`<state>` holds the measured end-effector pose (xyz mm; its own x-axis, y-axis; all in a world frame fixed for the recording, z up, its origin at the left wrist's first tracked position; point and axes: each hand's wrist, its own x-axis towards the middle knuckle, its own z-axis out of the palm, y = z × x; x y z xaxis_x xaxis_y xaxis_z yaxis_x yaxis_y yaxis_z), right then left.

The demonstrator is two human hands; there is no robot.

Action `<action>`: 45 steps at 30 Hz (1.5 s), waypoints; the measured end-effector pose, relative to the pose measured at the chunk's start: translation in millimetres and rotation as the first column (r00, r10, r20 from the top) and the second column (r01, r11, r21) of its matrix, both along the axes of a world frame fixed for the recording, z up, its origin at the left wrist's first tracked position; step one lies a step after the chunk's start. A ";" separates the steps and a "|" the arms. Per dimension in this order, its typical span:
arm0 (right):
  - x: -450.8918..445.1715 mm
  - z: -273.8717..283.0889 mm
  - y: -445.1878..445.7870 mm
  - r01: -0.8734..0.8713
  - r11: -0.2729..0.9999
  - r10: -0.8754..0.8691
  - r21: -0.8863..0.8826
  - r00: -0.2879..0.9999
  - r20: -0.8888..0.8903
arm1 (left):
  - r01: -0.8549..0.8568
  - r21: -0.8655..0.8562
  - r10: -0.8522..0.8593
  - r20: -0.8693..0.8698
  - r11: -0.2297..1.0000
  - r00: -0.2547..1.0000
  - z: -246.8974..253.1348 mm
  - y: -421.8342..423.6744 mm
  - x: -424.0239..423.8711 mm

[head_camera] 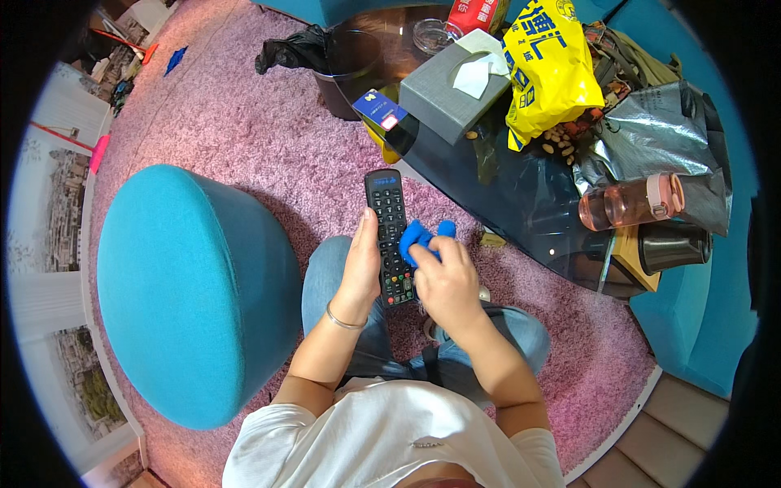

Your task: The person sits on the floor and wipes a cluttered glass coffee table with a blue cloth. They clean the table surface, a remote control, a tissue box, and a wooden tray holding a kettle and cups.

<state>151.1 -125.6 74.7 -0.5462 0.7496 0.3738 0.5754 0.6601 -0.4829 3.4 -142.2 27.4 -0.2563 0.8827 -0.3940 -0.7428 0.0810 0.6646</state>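
Observation:
A black remote control (389, 238) with rows of buttons lies along my left hand (362, 261), which grips it by its left side with the thumb pointing up the edge. My right hand (448, 280) pinches a bunched blue cloth (416, 239) between thumb and fingers. The cloth is at the remote's right edge, over the middle rows of buttons. A few coloured buttons show near the lower end of the remote. Both hands are above my lap, between my knees in blue jeans (332, 259).
A teal pouf (171, 293) stands at my left on the pink carpet (274, 140). The dark glass table (476, 183) on the right bears a grey tissue box (448, 91), a yellow plastic bag (549, 73), nuts (556, 143) and a pink bottle (628, 201). Behind it is a lined bin (335, 97).

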 end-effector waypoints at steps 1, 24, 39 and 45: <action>3.3 -3.1 3.7 0.052 0.998 -0.053 0.027 0.998 0.027 | 0.068 0.005 -0.068 0.045 0.998 0.997 2.2 -2.4 -7.5; -2.7 -19.5 15.8 -0.373 0.754 -0.141 -0.540 0.712 -0.688 | -0.138 0.056 0.137 0.013 0.989 0.990 43.0 8.8 -6.8; -14.5 -35.5 0.2 -0.431 0.694 -0.110 -0.578 0.729 -0.676 | -0.084 0.243 0.111 -0.099 0.966 0.989 38.5 13.2 -5.6; -10.2 -48.6 15.1 -0.385 0.622 -0.273 -0.682 0.709 -0.650 | -0.003 0.193 0.040 -0.189 0.981 0.981 26.7 7.9 17.3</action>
